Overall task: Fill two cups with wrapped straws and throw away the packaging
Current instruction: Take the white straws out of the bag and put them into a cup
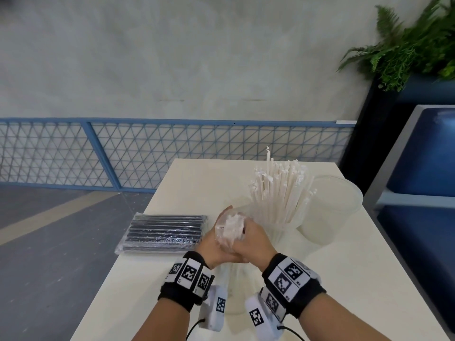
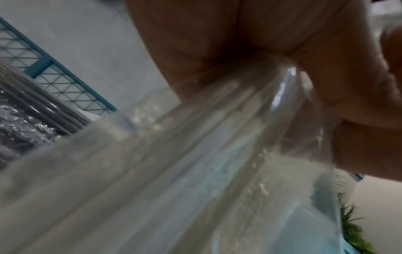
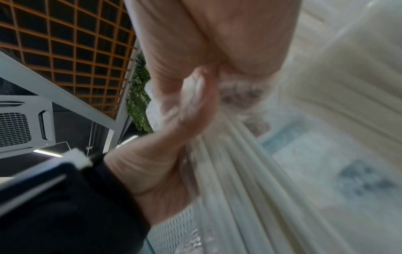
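Observation:
Both hands hold one clear plastic bag of white wrapped straws [image 1: 231,229] upright over the table. My left hand [image 1: 214,243] grips it from the left and my right hand [image 1: 251,240] from the right, near its open top. The rest of the bag hangs down between my wrists. In the left wrist view the bag [image 2: 195,154] runs under my curled left hand [image 2: 250,43]. In the right wrist view my right hand [image 3: 217,34] and left hand [image 3: 165,163] clasp the straws [image 3: 245,171]. Just behind stands a clear cup [image 1: 275,232] full of white wrapped straws [image 1: 280,188]. A second translucent cup [image 1: 331,207] stands to its right.
A sealed pack of black straws [image 1: 165,232] lies on the white table [image 1: 147,291], left of my hands. A blue mesh fence [image 1: 147,153] runs behind the table. A blue bench [image 1: 418,156] and a green plant [image 1: 406,45] are at the right.

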The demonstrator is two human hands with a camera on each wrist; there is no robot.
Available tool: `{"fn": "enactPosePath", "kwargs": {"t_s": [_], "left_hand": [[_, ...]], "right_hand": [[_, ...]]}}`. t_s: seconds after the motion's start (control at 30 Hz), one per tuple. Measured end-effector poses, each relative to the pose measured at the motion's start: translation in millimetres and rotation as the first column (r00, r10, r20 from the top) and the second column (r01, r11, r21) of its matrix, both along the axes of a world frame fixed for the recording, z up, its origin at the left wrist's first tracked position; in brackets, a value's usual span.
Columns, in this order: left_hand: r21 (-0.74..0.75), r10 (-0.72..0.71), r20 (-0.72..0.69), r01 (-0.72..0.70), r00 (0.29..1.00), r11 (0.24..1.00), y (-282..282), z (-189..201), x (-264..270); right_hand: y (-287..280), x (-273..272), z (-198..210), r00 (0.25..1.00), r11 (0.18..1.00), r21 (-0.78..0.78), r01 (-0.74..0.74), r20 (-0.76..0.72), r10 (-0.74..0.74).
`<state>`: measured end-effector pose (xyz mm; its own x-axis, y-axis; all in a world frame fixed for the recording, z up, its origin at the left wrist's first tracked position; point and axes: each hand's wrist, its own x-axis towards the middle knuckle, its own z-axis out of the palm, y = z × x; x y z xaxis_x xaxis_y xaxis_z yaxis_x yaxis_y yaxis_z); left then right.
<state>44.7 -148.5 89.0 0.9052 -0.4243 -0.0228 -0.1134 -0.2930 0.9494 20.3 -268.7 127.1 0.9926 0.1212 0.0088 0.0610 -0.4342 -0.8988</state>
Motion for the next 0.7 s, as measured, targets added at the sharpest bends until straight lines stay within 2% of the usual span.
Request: {"fn": "enactPosePath", "kwargs": {"t_s": [0.13, 0.27, 0.47, 0.53, 0.63, 0.7], "left_hand": [[-0.002, 0.055, 0.008, -0.055, 0.998, 0.998, -4.8, 1.2, -2.9], [-0.044, 0.151, -0.059, -0.153, 0.987, 0.987, -7.4, 2.3, -9.4], [-0.044, 0.234, -0.040, -0.235, 0.972, 0.971, -0.2, 3.3, -12.2], [-0.063, 0.239, -0.047, -0.242, 0.970, 0.968, -1.2, 6.3, -12.4], [-0.095, 0.262, -0.061, -0.267, 0.963, 0.959, -6.9, 9.1, -14.0], [-0.105, 0.279, -0.057, -0.284, 0.959, 0.953, -9.0, 9.7, -14.0]], "right_hand": [[10.7, -4.3, -12.5, 0.989, 0.964, 0.232, 0.133, 0.030, -0.144], [7.9, 3.8, -4.6, 0.967, 0.904, 0.363, 0.227, 0.027, -0.254], [-12.0, 14.0, 37.2, 0.959, 0.772, 0.605, 0.195, 0.046, -0.279], [-15.0, 17.4, 41.9, 0.966, 0.750, 0.634, 0.190, 0.015, -0.258], [-13.0, 16.2, 37.9, 0.992, 0.812, 0.572, 0.117, -0.021, -0.128], [-13.1, 13.1, 35.4, 0.993, 0.826, 0.555, 0.100, 0.002, -0.121]]}}
